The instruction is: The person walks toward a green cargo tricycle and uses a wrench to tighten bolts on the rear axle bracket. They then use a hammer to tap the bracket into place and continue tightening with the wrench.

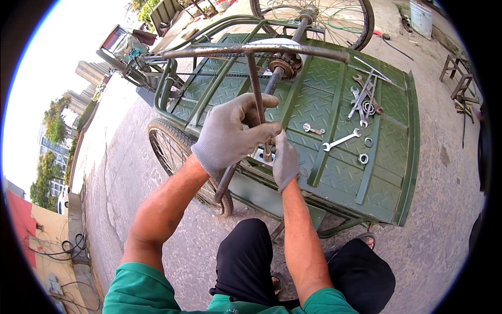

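Observation:
A rusty T-handle socket wrench (255, 78) stands over the edge of a green upturned cargo tricycle bed (324, 110), its long crossbar at the top. My left hand (227, 131), in a grey glove, is closed around the stem, with thumb and fingers on either side. The socket end points down at a silver bracket (259, 154) with holes, beside the axle. My right hand (286, 162), also gloved, is closed next to the socket end; its fingertips are partly hidden behind my left thumb. What they pinch cannot be made out.
Several wrenches (342, 140) and rings (363, 158) lie on the bed's right side. The axle (273, 81) carries a sprocket (285, 64) and chain. One wheel (172, 146) is at left, another (345, 21) at the far side. A small stool (456, 73) and white bucket (421, 20) stand right.

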